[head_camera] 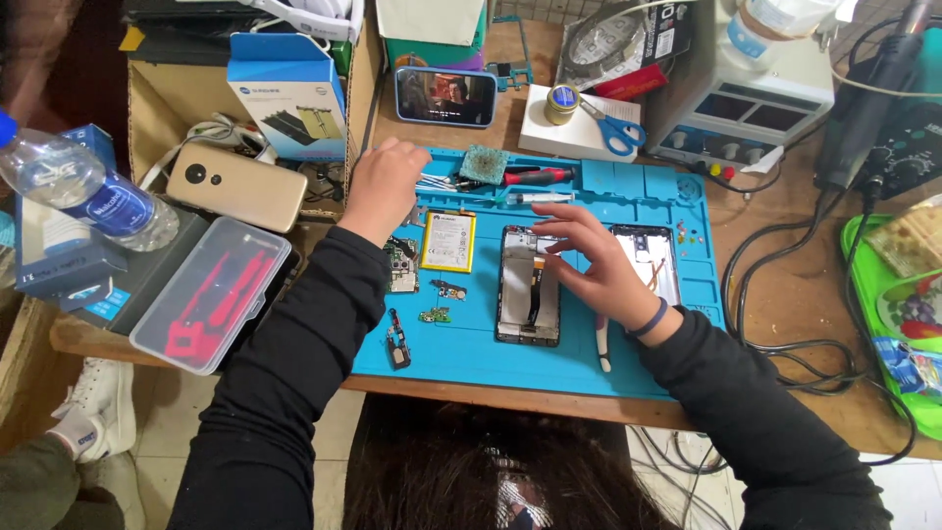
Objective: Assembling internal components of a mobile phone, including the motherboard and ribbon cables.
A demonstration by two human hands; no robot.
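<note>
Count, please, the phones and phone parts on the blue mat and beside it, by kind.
Opened phone frames on the blue mat: 2
Yellow battery: 1
Whole phones off the mat: 2, gold and one playing video
Total: 5

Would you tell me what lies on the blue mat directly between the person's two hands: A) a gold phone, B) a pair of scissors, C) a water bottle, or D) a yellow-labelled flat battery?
D: the yellow-labelled battery lies flat on the blue mat, between the left hand and the right hand.
</note>
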